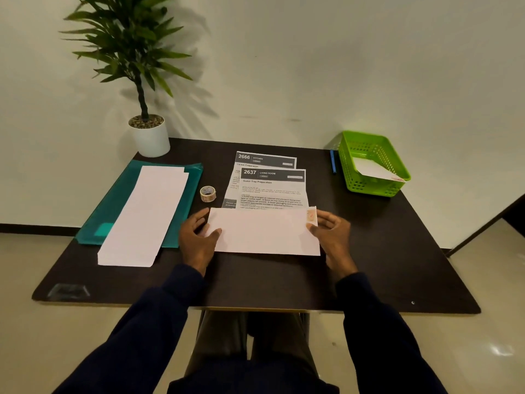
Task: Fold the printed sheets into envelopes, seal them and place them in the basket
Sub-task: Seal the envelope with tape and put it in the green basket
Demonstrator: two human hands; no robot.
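The envelope (264, 231), plain white, sits in the middle of the frame, its lower edge on the table (255, 280), with a pale patterned sticker (311, 216) at its upper right corner. The left hand (196, 237) grips its left end, thumb laid across the front and fingers behind. The right hand (332, 231) holds the right end, thumb tip at the edge just under the sticker and the other fingers loosely curled behind. Just above the envelope, partly hidden by it, lies a sheet (272, 189) headed "2637 LIVING ROOM", with "Guest Tray Preparation" beneath. Under that one a second sheet (265, 159) reads "2666 KITCHEN" and "Cereal Preparation"; the smaller print on both is too fine to read. A tape roll (208, 193) stands just left of the sheets. Further left a white paper stack (145, 214) rests on a teal folder (113, 206). At the upper right the green basket (369, 186) holds another white packet (375, 169), with a blue pen (333, 162) beside its left wall. A plant (133, 52) in a white pot (150, 137) stands at the upper left
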